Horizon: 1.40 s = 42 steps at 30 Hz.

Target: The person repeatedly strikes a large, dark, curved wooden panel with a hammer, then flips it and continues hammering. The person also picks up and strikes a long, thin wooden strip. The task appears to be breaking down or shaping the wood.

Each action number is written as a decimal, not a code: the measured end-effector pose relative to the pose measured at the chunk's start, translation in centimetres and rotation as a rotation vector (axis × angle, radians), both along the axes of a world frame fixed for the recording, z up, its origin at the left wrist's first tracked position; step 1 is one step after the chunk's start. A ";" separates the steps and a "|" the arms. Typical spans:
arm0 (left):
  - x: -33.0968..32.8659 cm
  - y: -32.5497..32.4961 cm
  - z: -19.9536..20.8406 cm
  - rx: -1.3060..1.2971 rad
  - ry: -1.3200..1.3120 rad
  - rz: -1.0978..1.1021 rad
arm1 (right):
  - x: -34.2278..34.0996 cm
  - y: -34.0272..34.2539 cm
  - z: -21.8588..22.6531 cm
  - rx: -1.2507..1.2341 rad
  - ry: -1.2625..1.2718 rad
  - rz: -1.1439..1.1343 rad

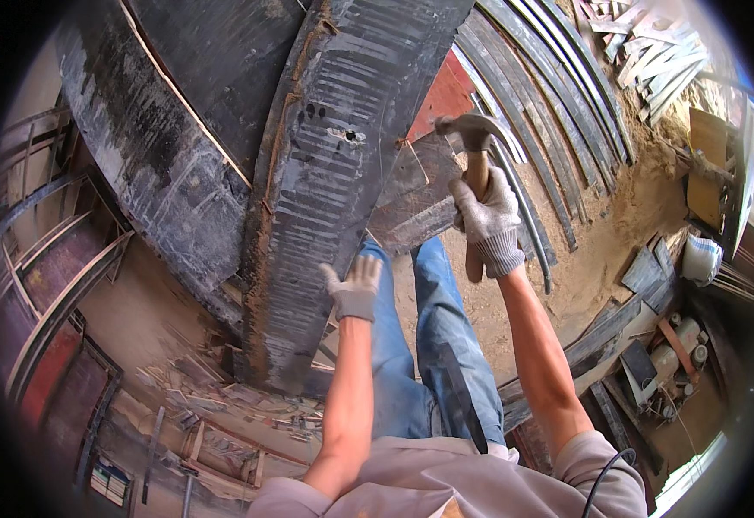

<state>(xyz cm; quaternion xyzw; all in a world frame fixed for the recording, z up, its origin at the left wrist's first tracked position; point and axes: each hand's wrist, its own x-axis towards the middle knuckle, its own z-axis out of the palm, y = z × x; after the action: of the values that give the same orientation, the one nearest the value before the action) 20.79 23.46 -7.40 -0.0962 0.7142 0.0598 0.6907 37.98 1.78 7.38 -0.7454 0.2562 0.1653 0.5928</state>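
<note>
My right hand (491,214), in a grey-white knit glove, is wrapped round the wooden handle of a claw hammer (473,131). The hammer's dark metal head is raised above the glove, and the handle's end shows below it. My left hand (356,289), gloved too, holds nothing; its fingers are stretched out and the thumb is apart. It is at the right edge of a long dark panel (312,216) with pale streaks and a small hole. Whether it touches the panel I cannot tell. A short weathered board (416,223) lies beyond my knees, between the hands.
Large dark sheets (161,181) adjoin the panel at left. Long strips (532,112) lie stacked at far right, near a heap of scrap slats (657,60). Curved frames (62,293) stand at left. Wood scraps (213,380) litter the ground; machinery (675,345) sits at right.
</note>
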 end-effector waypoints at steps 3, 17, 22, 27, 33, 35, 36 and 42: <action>0.4 0.7 -2.0 0.018 -0.011 0.369 | -0.3 0.0 -3.0 -0.018 -0.111 -0.108; -1.2 0.8 -2.8 0.116 0.007 0.300 | -0.5 2.7 0.4 -0.138 0.085 0.301; -1.8 1.1 -3.3 0.068 0.058 0.307 | 0.8 2.9 2.4 -0.244 0.061 0.232; -2.2 1.3 -2.8 0.051 0.015 0.278 | 6.4 1.7 3.9 -0.458 0.034 0.703; -1.6 0.7 -3.3 0.065 0.059 0.298 | 8.5 2.5 4.6 -0.426 -0.394 0.638; -1.8 0.6 -3.7 0.029 -0.099 0.343 | 9.1 3.3 4.6 -0.665 -0.029 0.999; -2.1 0.7 -3.6 -0.012 -0.097 0.346 | 9.3 3.7 4.8 -0.570 -0.032 0.924; -2.4 0.6 -3.7 0.041 -0.086 0.345 | 6.8 3.3 3.8 -0.255 -0.139 0.293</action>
<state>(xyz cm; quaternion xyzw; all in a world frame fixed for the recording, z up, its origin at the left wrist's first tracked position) 18.41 24.02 -11.10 -0.2058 0.6557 0.1876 0.7018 44.74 5.11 11.20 -0.8534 0.1224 0.1641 0.4793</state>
